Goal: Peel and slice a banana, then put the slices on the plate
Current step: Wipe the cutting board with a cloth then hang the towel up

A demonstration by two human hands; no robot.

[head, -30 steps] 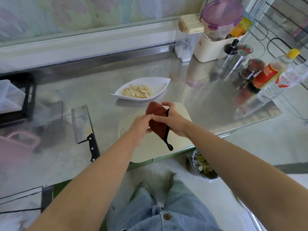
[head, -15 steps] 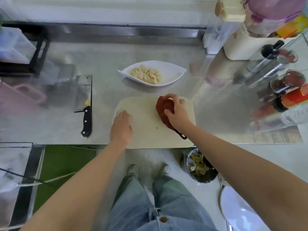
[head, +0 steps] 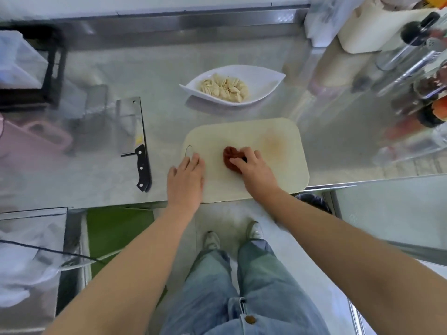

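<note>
Banana slices (head: 223, 89) lie heaped in a white leaf-shaped plate (head: 263, 79) on the steel counter. In front of it sits a cream cutting board (head: 278, 155). My right hand (head: 254, 169) grips a bunched red-brown cloth (head: 229, 157) and presses it onto the middle of the board. At the board's left edge my left hand (head: 185, 181) rests flat with straight fingers. A cleaver (head: 135, 136) with a black handle lies on the counter to the left, apart from both hands.
Bottles, shakers and jars (head: 416, 66) crowd the back right of the steel counter (head: 96, 165). A black rack (head: 46, 76) and a pink container (head: 29, 143) stand at the left. A bin (head: 313, 201) sits on the floor below the counter edge.
Both hands held the cloth above the board a second ago. My left hand let go and dropped flat onto the board's left edge. My right hand has slid the cloth leftward across the board.
</note>
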